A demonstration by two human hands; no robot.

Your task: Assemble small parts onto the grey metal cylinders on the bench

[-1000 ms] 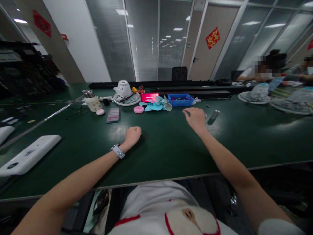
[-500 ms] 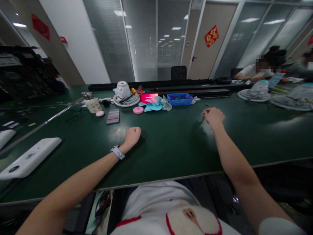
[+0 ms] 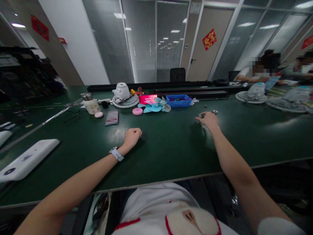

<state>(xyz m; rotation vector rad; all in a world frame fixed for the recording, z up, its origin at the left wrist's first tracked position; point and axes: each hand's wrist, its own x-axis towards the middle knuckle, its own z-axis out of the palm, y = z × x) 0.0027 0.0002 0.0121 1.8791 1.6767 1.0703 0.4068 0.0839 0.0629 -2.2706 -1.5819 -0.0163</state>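
Observation:
My left hand (image 3: 132, 137) rests on the green tabletop as a loose fist, with nothing visible in it and a pale-strapped watch (image 3: 116, 153) on its wrist. Farther out on the right, my right hand (image 3: 208, 120) curls over a small silver metal cylinder (image 3: 201, 115); only part of it shows between thumb and fingers. Just beyond the knuckles of that hand sits a small round silver piece (image 3: 215, 112). Whether it touches my fingers, I cannot tell.
Along the back are a white fan (image 3: 122, 93), light-blue fan blades (image 3: 155, 106), a blue bin (image 3: 179, 101) and a pink disc (image 3: 137, 111). A cup of tools (image 3: 92, 105) and a white device (image 3: 29, 160) lie left. People sit far right.
My right hand has gone from pinching at the cylinder's top to curling lower over it. A round silver piece now shows beyond the knuckles. My left hand has hardly moved.

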